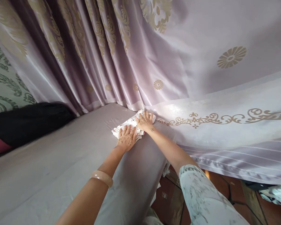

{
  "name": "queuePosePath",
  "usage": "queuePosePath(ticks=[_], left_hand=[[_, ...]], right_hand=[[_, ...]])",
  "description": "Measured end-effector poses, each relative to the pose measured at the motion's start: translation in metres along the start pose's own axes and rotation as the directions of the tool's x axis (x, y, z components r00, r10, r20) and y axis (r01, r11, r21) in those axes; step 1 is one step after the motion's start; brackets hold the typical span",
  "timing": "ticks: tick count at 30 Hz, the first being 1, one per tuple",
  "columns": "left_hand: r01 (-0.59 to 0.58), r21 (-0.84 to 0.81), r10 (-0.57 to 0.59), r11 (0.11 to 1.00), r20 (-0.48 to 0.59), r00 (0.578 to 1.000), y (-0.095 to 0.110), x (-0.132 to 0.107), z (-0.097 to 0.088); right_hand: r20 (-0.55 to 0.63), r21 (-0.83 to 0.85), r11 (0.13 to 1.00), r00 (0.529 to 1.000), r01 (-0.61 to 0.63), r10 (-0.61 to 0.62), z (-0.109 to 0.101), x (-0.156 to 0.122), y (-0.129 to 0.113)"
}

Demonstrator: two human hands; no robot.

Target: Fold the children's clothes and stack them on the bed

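A folded stack of white cloth (136,122) with a small print lies near the far corner of a grey-covered padded surface (84,150). Flat on its near left part rests my left hand (126,138), fingers spread. My right hand (145,121) presses on the far right part, its fingers also apart. Neither hand grips the cloth. The palms hide some of the stack, and I cannot tell what kind of cloth article it is.
Pleated mauve curtains (121,62) with gold patterns hang behind and along the right. A long black item (35,123) lies against the patterned wall at the left. Brown floor tiles (168,197) show below, with a bundle of light fabric (277,193) at the lower right.
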State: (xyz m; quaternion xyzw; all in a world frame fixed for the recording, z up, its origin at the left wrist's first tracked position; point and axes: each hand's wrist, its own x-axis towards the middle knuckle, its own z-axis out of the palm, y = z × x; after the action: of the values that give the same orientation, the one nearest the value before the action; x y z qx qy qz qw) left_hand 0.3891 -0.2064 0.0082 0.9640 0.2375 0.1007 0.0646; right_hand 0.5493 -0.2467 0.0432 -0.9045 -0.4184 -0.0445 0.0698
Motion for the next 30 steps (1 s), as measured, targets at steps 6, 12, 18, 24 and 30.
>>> queuePosePath(ticks=[6, 12, 18, 24, 30], left_hand=[[0.062, 0.021, -0.060, 0.998, -0.086, 0.994, 0.005, -0.004, 0.001], [0.123, -0.036, -0.125, 0.992, -0.046, 0.991, 0.011, -0.004, -0.003], [0.140, -0.064, -0.144, 0.988, -0.058, 0.988, 0.011, -0.003, 0.000], [0.146, -0.089, -0.150, 0.985, -0.034, 0.988, 0.010, -0.002, 0.000], [0.176, -0.202, -0.186, 0.963, -0.033, 0.982, -0.002, 0.001, -0.006]], right_hand=[[0.035, 0.030, 0.998, 0.998, 0.051, -0.053, -0.002, 0.004, -0.002], [0.049, 0.045, 0.998, 0.998, 0.044, -0.046, 0.000, 0.019, 0.008], [0.085, 0.049, 0.999, 0.996, 0.004, -0.008, 0.008, 0.025, 0.012], [0.099, 0.052, 0.999, 0.995, 0.001, -0.006, 0.006, 0.025, 0.012], [0.108, 0.058, 0.998, 0.994, 0.007, -0.013, -0.007, 0.022, 0.003]])
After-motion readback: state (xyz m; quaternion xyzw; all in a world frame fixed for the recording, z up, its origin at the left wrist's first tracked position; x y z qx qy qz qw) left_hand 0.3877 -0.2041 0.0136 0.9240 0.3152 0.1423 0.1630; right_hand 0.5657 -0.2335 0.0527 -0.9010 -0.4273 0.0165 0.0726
